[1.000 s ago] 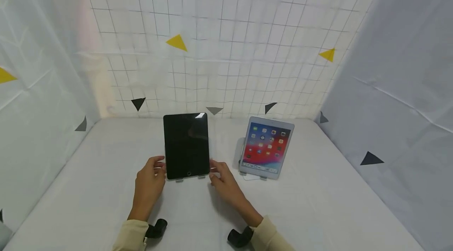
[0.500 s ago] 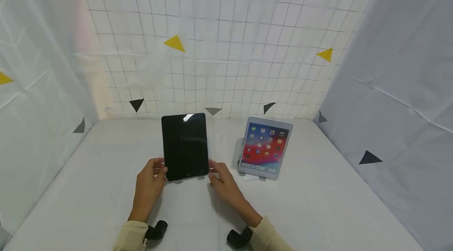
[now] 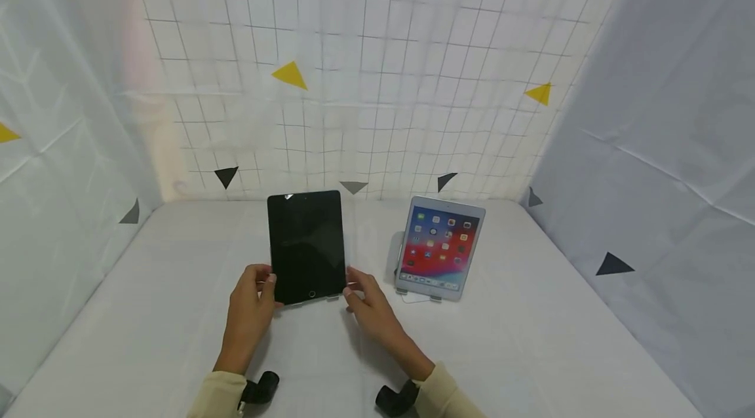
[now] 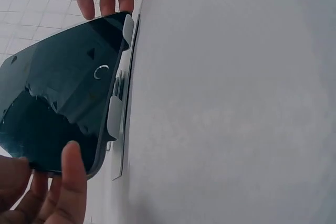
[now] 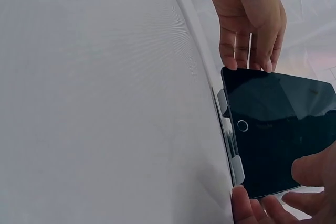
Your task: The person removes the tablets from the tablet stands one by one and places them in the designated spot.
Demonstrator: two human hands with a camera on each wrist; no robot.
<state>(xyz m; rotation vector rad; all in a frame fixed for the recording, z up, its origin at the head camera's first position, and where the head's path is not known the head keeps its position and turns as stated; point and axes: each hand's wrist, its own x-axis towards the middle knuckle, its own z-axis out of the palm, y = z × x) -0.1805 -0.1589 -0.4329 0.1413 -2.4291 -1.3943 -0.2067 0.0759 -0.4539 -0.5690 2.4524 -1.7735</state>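
A black tablet (image 3: 307,247) with a dark screen and a ringed home button leans upright on a low stand. Two pale lips (image 4: 114,119) of that stand catch its lower edge. My left hand (image 3: 249,306) grips the lower left side, thumb over the screen's border and fingers behind. At the lower right side, my right hand (image 3: 374,310) holds the other edge, its thumb in front and fingertips round the side. Most of the stand is hidden behind the tablet. Both hands also show in the right wrist view, the left hand (image 5: 252,19) beyond the tablet.
To the right, a white tablet (image 3: 439,247) with a lit home screen leans on a similar stand with lips (image 3: 435,299). White cloth covers the table (image 3: 531,339). A gridded white sheet (image 3: 377,77) hangs behind, with sheets at both sides.
The black tablet has turned slightly, its lower left corner coming down and forward. The glare on its top edge has slid left. My right thumb has come in against the tablet's edge.
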